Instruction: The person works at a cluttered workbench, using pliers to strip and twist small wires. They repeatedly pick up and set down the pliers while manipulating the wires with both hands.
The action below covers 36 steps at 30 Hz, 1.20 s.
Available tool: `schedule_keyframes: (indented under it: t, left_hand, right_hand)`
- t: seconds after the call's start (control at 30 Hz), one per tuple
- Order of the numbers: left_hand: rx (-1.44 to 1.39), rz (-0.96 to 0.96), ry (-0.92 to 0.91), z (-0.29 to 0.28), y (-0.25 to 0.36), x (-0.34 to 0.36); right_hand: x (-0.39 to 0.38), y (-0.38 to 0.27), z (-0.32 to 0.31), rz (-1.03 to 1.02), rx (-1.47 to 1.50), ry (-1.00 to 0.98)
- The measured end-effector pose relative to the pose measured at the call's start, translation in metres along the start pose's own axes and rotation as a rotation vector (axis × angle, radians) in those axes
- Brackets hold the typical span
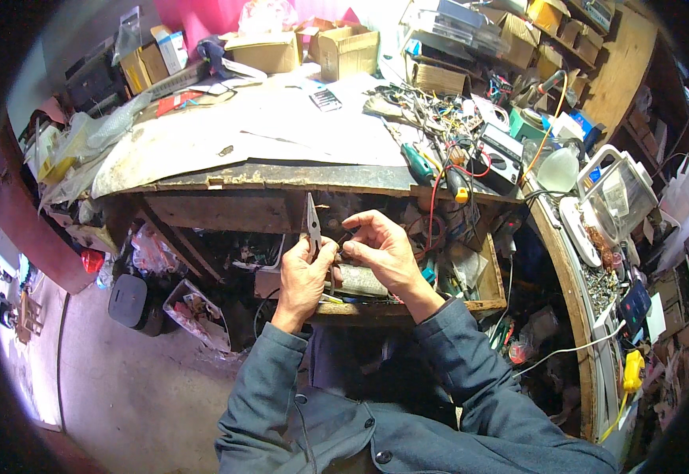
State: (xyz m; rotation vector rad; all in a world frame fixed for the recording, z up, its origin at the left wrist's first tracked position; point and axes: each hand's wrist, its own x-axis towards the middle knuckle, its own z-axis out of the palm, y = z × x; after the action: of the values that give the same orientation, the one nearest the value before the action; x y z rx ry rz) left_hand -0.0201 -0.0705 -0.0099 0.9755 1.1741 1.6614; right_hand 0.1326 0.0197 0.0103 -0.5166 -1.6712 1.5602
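Head cam shows a pair of needle-nose pliers [315, 229] in the left hand [303, 276], fingers wrapped round the handles, just off the front edge of the desk [265, 175] and over a pulled-out drawer [489, 304]. Long axis runs away from the person, nose aimed at that front edge with a slight lean left; can't tell whether the tips touch. Right hand [385, 251] is just beside it, fingers curled toward the thumb, but whether they're pinching something thin I honestly can't tell. Below the hands there's a pale cylinder [362, 282]. Label-wise, a small dark card [325, 99] toward the back edge has light marks, way too small to read. As for room, a big white sheet [226, 142] spreads over the desk's left and middle, cardboard boxes [348, 54] stand along the back edge, and the right end is tight: tangled wires [431, 110], a black-and-white box [505, 150], plus a green-handled tool [417, 163] near the front right corner.
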Motion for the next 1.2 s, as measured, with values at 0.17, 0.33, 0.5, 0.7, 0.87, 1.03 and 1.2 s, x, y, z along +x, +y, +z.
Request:
schedule_keyframes:
  t: [0.17, 0.33, 0.5, 0.7, 0.87, 1.03, 1.2]
  left_hand:
    - [0.005, -0.003, -0.001, -0.0001, -0.0007, 0.0003]
    - [0.048, -0.022, 0.001, 0.0005, 0.0029, -0.0012]
    - [0.072, 0.014, -0.031, -0.0020, -0.0013, 0.0000]
    - [0.116, 0.034, -0.071, 0.0006, 0.0009, -0.0014]
    - [0.044, 0.039, -0.043, -0.0018, -0.0048, -0.0001]
    - [-0.072, 0.024, -0.016, -0.0017, -0.0020, 0.0008]
    - [-0.100, 0.006, 0.003, -0.0013, 0.0007, 0.0018]
  right_hand:
    - [0.0001, -0.0018, 0.0013, 0.014, 0.026, 0.013]
    - [0.0002, 0.0012, -0.0002, -0.002, -0.007, 0.023]
    - [-0.0003, -0.0018, 0.0018, 0.008, 0.001, 0.031]
    - [-0.0006, -0.0016, 0.0009, 0.012, -0.007, 0.019]
    - [-0.0006, -0.0014, 0.0005, 0.019, -0.024, 0.025]
    - [-0.0005, -0.0007, -0.0007, 0.050, 0.076, 0.049]
    - [0.0004, 0.0040, -0.0022, 0.092, 0.192, 0.081]
